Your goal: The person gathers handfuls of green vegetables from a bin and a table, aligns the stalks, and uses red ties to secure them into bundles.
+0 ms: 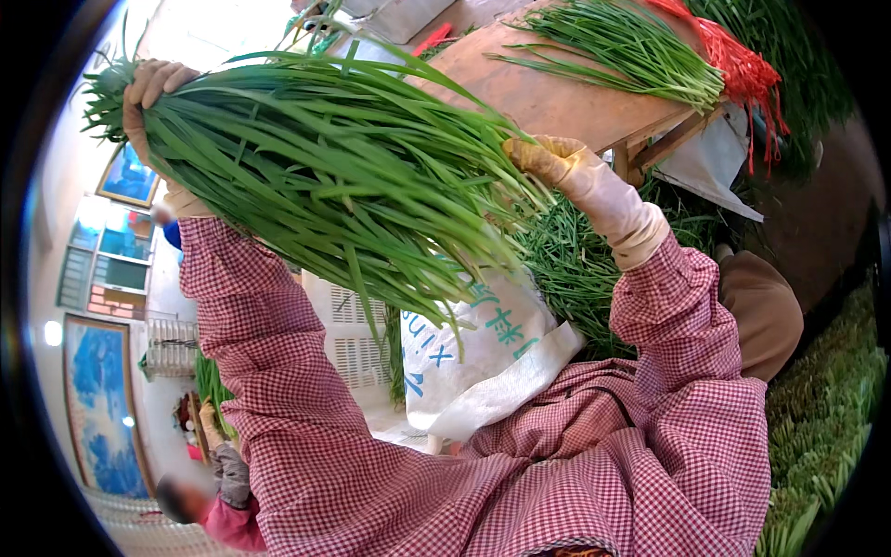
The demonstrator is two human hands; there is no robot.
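Observation:
A large bunch of long, flat green leaves, which look like garlic chives (325,158), stretches across the upper left in front of me. My left hand (153,93), in a pale glove, is closed around the gathered end at the far left, with short leaf ends sticking out past the fist. At the other end, my right hand (557,167), in a pale glove with yellow-stained fingers, pinches some of the thin leaf ends. The leaves between my hands fan out and hang loosely over my lap.
A wooden table (557,102) holds another bunch of chives (631,56) and red plastic strings (738,65). Loose greens (575,260) lie beneath it. A white woven sack (492,362) covers my lap. More greens (826,436) lie at right. Another person (232,506) sits lower left.

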